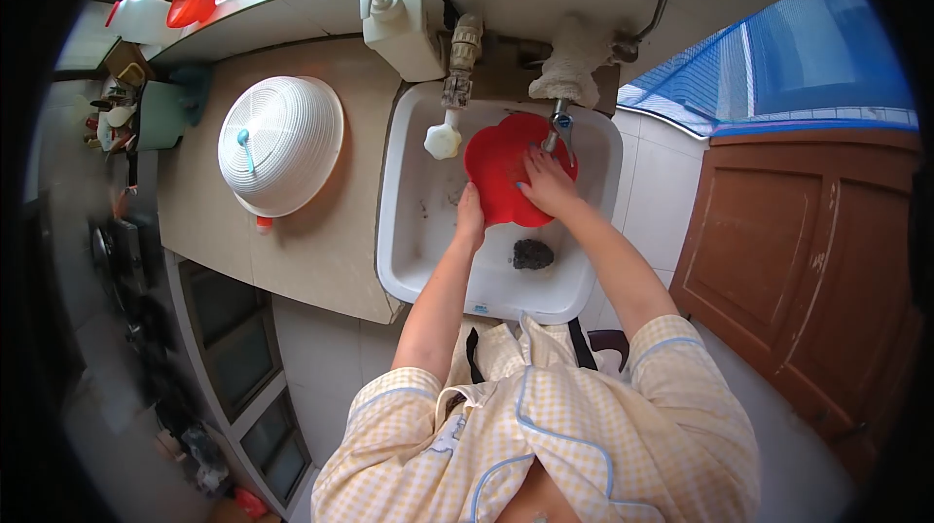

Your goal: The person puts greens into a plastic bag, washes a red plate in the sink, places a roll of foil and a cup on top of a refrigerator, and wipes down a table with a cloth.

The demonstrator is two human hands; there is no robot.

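A red scalloped bowl [498, 168] is held tilted inside the white sink [391, 260]. My left hand [470, 216] grips its lower left rim, thumb on the near face, with the other fingers hidden behind it. My right hand [548, 182] lies against the inside of the bowl on the right, fingers stretched out and apart. Just above that hand is the metal faucet [561, 126]; whether water runs cannot be made out. On the sink floor below the bowl rests a dark, rough scouring pad [532, 253].
A white ribbed basket [277, 139] sits upside down on the counter [321, 251] to the left. Behind the sink stand a white pump bottle [401, 32] and a white-knobbed valve [443, 141]. At right are a brown wooden door [808, 251] and blue sheeting [817, 56].
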